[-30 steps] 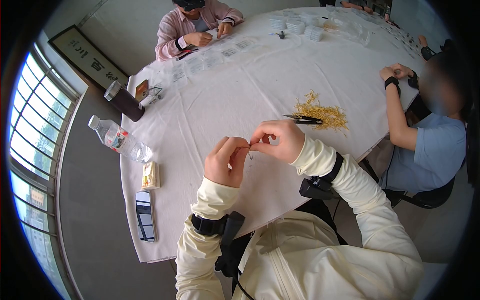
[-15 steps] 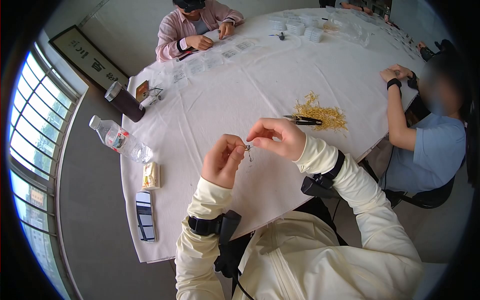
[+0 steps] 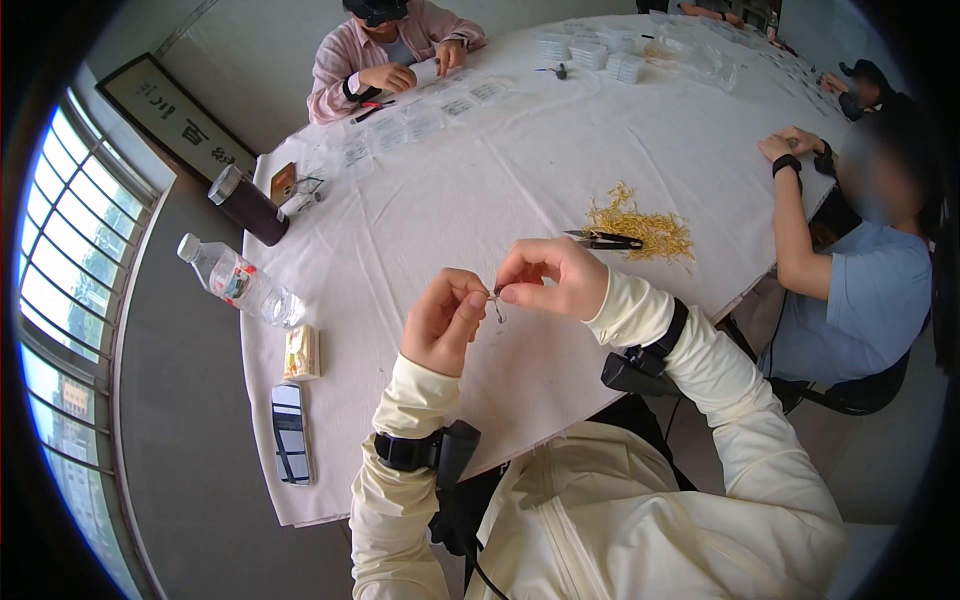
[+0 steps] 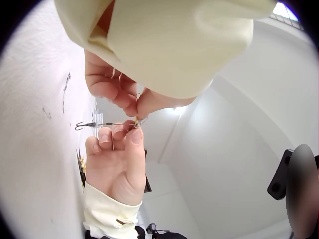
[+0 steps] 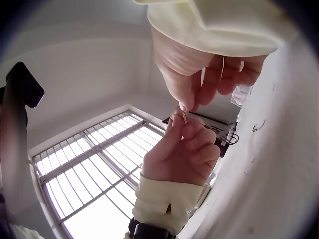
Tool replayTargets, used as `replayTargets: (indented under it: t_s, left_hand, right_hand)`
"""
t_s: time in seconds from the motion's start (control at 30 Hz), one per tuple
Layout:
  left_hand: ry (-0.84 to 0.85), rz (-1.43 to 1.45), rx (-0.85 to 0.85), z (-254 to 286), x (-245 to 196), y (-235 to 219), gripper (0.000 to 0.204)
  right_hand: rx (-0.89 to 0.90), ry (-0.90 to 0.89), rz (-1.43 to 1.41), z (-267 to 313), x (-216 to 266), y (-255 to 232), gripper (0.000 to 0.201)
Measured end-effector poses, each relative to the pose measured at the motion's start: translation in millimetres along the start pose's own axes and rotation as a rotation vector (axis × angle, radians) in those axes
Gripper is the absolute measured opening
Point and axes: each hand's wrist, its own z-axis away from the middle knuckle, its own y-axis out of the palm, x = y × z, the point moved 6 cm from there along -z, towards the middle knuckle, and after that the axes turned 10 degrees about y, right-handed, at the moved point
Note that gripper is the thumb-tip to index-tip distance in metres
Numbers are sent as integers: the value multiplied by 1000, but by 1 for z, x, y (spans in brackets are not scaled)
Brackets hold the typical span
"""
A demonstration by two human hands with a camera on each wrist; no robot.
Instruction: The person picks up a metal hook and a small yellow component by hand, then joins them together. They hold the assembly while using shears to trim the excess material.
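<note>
Between thumb and forefinger the left hand (image 3: 441, 320) pinches a small gold-coloured piece, seen in the left wrist view as a thin gold strip (image 4: 137, 117). From that spot a thin line with a dark barbed hook (image 4: 85, 125) extends toward the tablecloth side. The right hand (image 3: 556, 281) meets it there, thumb and forefinger closed on the same small piece; in the left wrist view the right hand (image 4: 115, 162) has its other fingers loosely bent. The right wrist view shows the left hand (image 5: 180, 152) below, with the fingertips of both hands touching or nearly so.
Black snips (image 3: 606, 240) lie beside a pile of yellow strips (image 3: 650, 228). On the left are a water bottle (image 3: 240, 278), a dark flask (image 3: 250, 204), a tissue pack (image 3: 301, 352) and a phone (image 3: 291, 434). Other people sit around the white-covered table (image 3: 430, 220).
The hands came apart slightly half a second ago, showing the small dangling piece; now the right fingertips are back against it. The person in pink has shifted their hands.
</note>
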Motion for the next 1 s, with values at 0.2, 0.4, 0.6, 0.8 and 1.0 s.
replayTargets:
  t_s: [0.2,0.4,0.6,0.8,1.0]
  left_hand:
    - [0,27,-5,-1,1,-1,9]
    - [-3,108,-30,-1,2,-2,11]
    - [-28,134,-25,0,3,-2,11]
    - [-50,117,-17,0,4,0,12]
    - [-64,113,-36,0,4,-2,11]
  right_hand:
    - [42,102,-173,-2,-11,-1,16]
    - [38,100,-173,-4,-13,-2,18]
    - [26,2,-77,-2,-1,3,15]
    - [48,35,-56,-2,-8,4,12]
    - [4,18,-103,-2,-10,-1,12]
